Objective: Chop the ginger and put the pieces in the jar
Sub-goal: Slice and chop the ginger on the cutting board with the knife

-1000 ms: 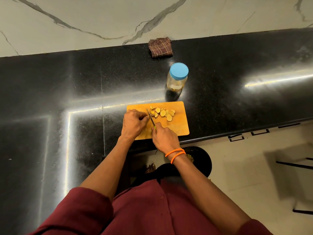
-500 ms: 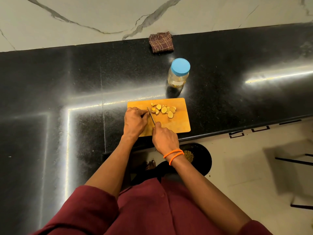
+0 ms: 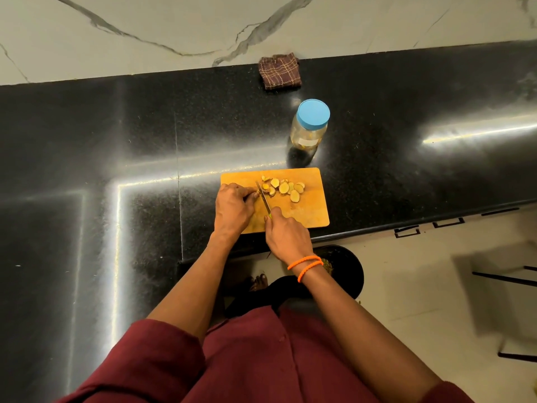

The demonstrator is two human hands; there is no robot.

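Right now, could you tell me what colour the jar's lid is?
Light blue; the lid sits closed on the jar, clearest in the head view.

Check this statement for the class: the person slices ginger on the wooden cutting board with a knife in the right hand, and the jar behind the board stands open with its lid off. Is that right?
Not quite. The head view shows the jar closed, its blue lid on. The rest holds: the right hand grips the knife and slices ginger on the wooden cutting board.

Both hands curled and close together — left hand (image 3: pixel 232 206) pinching, right hand (image 3: pixel 286 235) gripping.
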